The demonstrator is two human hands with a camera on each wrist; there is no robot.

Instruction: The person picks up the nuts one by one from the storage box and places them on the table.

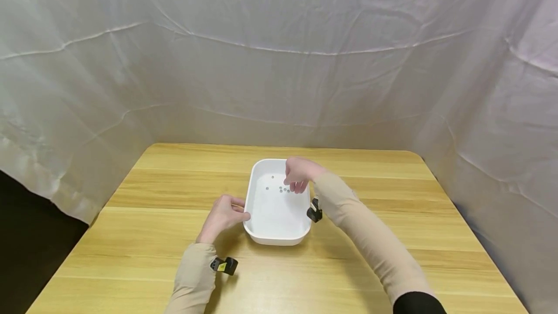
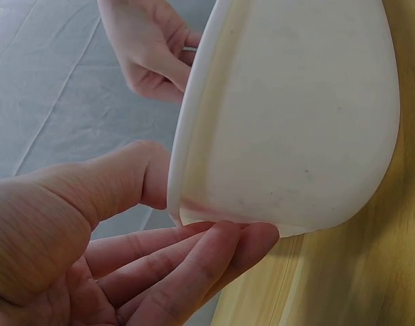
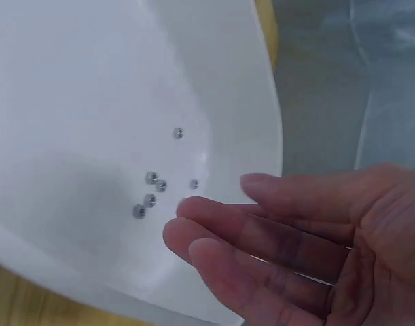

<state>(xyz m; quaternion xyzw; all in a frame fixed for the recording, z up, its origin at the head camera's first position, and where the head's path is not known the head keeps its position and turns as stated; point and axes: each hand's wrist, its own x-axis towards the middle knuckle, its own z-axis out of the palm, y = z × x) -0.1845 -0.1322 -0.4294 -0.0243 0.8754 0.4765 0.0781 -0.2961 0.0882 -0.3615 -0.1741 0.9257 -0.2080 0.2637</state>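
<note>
A white rectangular tray (image 1: 276, 219) stands on the wooden table, with several small metal nuts (image 3: 151, 178) scattered on its floor toward the far end. At the near left side, my left hand (image 1: 224, 216) holds the tray, thumb at the rim and fingers against the outer wall. Above the tray's far right part hovers my right hand (image 1: 300, 174), close to the nuts. In the right wrist view, the right thumb and the loosely bent fingers (image 3: 224, 272) stand apart, and nothing shows between them.
The wooden table (image 1: 144, 236) extends on both sides of the tray. A pale hanging cloth (image 1: 279, 86) encloses the back and sides. Each wrist carries a small black camera (image 1: 315, 211).
</note>
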